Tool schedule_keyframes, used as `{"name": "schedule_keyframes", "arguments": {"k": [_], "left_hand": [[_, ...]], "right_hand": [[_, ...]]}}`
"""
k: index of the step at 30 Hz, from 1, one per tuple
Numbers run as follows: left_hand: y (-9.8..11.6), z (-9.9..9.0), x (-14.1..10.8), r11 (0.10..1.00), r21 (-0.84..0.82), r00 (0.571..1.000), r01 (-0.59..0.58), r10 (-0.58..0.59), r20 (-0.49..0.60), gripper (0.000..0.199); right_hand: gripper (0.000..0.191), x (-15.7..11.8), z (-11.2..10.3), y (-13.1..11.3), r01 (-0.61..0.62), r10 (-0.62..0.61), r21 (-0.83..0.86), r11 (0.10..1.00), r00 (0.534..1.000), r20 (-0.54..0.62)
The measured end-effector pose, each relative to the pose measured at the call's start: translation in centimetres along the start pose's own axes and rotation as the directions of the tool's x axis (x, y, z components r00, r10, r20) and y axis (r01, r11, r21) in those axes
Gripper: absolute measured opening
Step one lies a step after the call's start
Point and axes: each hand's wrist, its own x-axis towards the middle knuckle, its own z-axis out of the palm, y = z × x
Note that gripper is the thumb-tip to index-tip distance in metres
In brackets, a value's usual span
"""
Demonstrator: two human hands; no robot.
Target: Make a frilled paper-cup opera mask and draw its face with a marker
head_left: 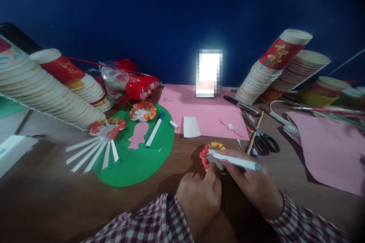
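A cut paper cup (203, 155), its strips curled into red and yellow rolls around the rim, lies on the table in front of me. My left hand (201, 199) has its fingers closed at the near edge of this cup. In my right hand (255, 186) is a white marker (239, 160), held like a pen with one end over the middle of the cup. The fingers partly cover the cup's right side. Left of the hands, a similar curled cup (143, 111), a pink paper cutout (138, 135) and a blue-capped marker (154, 131) rest on a green paper circle (137, 176).
Scissors (266, 144) and a black cutter (241, 105) lie to the right. Stacked paper cups (261, 68) lean at both sides. Pink sheets (182, 102), a white paper piece (191, 127) and a marker cap (173, 124) lie around. A half-curled cup (99, 148) has straight strips.
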Motion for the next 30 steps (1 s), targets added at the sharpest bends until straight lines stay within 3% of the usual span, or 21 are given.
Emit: {"name": "schedule_keyframes", "arguments": {"k": [9,17,30], "left_hand": [[0.13,0.17,0.04,0.999,-0.027,0.999,0.039,-0.038,0.029,0.028],[-0.05,0.27,-0.05,1.0,-0.005,0.999,-0.014,0.014,-0.032,0.027],[-0.01,0.2,0.07,0.999,0.039,1.0,-0.022,0.022,-0.013,0.029]], "right_hand": [[0.021,0.02,0.15,0.06,0.007,-0.007,-0.007,1.0,1.0,-0.018],[0.02,0.03,0.01,-0.06,0.002,-0.002,0.018,1.0,1.0,0.006],[0.02,-0.07,-0.02,0.15,0.005,-0.006,0.042,0.999,1.0,0.021]]}}
